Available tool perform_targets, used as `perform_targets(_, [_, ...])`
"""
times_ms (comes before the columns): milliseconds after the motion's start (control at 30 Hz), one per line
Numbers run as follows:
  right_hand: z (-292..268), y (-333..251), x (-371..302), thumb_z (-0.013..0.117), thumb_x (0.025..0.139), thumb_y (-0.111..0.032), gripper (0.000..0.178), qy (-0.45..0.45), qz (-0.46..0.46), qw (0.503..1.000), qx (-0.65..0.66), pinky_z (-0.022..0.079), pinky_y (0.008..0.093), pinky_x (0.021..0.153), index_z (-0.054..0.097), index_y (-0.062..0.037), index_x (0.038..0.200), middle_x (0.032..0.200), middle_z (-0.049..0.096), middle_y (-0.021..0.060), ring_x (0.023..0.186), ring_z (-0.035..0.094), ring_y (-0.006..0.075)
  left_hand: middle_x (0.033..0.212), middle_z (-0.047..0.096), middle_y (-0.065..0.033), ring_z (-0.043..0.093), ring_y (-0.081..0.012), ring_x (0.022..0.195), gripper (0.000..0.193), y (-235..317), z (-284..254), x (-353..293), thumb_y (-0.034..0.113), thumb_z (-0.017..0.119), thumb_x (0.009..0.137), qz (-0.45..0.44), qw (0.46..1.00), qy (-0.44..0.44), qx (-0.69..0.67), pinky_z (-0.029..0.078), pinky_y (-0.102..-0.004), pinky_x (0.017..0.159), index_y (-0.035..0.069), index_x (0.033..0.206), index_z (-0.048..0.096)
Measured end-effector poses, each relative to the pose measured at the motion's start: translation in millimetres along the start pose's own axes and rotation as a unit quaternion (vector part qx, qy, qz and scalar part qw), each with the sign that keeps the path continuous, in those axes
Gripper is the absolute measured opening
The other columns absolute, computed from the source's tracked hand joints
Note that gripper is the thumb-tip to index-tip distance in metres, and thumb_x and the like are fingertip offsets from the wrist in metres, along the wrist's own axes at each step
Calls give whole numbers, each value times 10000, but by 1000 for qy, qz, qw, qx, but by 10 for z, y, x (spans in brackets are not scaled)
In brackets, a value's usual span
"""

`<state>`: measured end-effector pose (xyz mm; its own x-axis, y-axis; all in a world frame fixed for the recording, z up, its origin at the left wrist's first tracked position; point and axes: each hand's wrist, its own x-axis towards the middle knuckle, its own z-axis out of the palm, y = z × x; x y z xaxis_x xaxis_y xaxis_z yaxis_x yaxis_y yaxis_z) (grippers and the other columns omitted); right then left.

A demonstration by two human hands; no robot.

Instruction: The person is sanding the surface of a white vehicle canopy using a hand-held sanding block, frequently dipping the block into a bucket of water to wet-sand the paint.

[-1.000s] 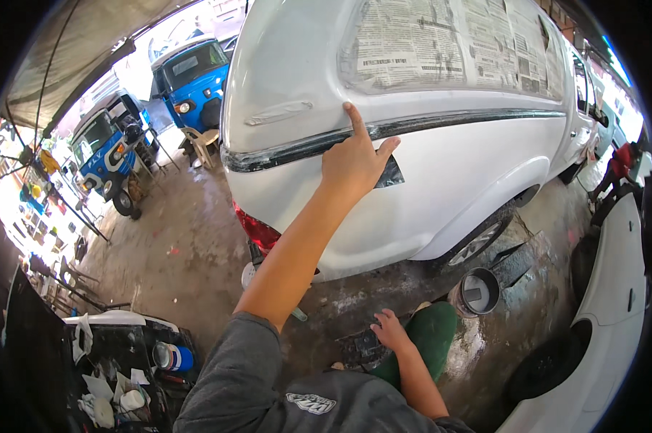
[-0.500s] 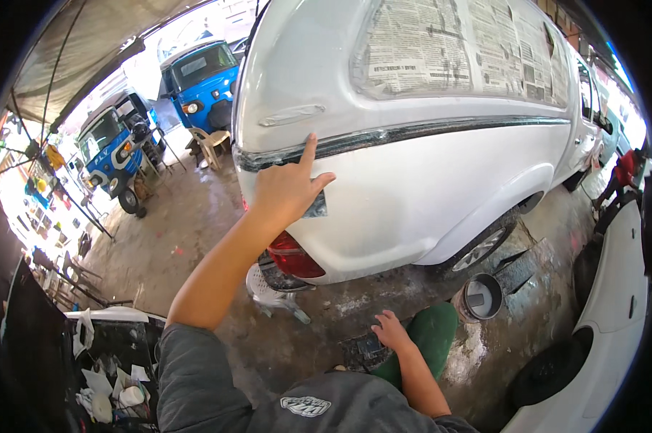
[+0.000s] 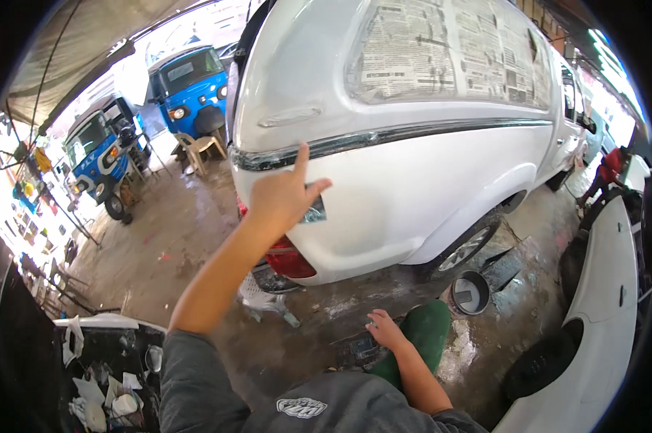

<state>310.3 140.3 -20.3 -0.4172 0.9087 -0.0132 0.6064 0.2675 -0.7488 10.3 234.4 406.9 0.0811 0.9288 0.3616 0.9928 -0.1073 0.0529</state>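
At the centre and upper right of the frame: one white pickup truck, side panel facing the person. Fitted along it, one black trim strip; above, one side window masked with newspaper; at lower rear corner, one red tail light.

Left hand, left of centre: index finger extended over the strip's rear end, thumb spread wide. One dark sheet shows from beneath this hand; whether the hidden fingers grip it, cannot tell.

Right hand, lower centre: empty, fingers loosely parted, beside a green-clad knee.

Right of the knee: one round bucket, grey block inside. Below the tail light: one white plastic stool. Upper left: two blue three-wheelers, one beige plastic chair nearby. Right edge: one white car body; behind, one person in red.
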Motion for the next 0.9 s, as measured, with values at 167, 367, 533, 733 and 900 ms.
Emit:
perform_targets(167, [-167, -178, -310, 668, 959, -205, 389, 43, -2, 999, 25, 484, 443, 1059, 648, 23, 1275, 1390, 570, 236, 1266, 572, 402, 874, 728, -182, 716, -380, 801, 741, 658, 706, -499, 675, 468, 996, 90, 973, -34, -211, 550, -485, 701, 60, 1393, 578])
perform_targets(367, [-378, -717, -954, 660, 954, -160, 353, 101, 64, 981, 152, 506, 399, 1007, 652, 24, 1255, 1357, 593, 229, 1163, 622, 392, 963, 708, -220, 682, -411, 951, 557, 1252, 2503, -1569, 565, 519, 1030, 13, 838, -268, -476, 505, -470, 819, 34, 1018, 685])
perform_targets(533, [-423, -636, -1286, 657, 940, -119, 390, 124, 46, 991, 11, 513, 409, 985, 615, 21, 1302, 1299, 612, 230, 1116, 636, 380, 973, 693, -164, 652, -279, 941, 544, 1450, 3094, -2100, 535, 564, 1025, -31, 763, -350, -543, 494, -384, 852, 5, 1058, 686])
perform_targets(733, [-473, -841, -1386, 654, 957, -140, 514, 130, 80, 987, 41, 529, 422, 966, 505, 11, 1425, 1397, 538, 237, 1100, 659, 363, 1080, 701, -126, 641, -199, 994, 466, 1222, 3229, -2284, 428, 680, 984, -108, 710, -342, -606, 492, -368, 873, -10, 1142, 661])
perform_targets(900, [-408, -797, -1262, 713, 935, -245, 679, 80, 33, 996, 18, 473, 470, 1079, 421, -10, 1501, 1542, 395, 248, 1295, 541, 430, 973, 676, -84, 620, -159, 911, 360, 1077, 3144, -2328, 310, 718, 960, -127, 732, -295, -601, 488, -348, 804, -9, 1112, 650])
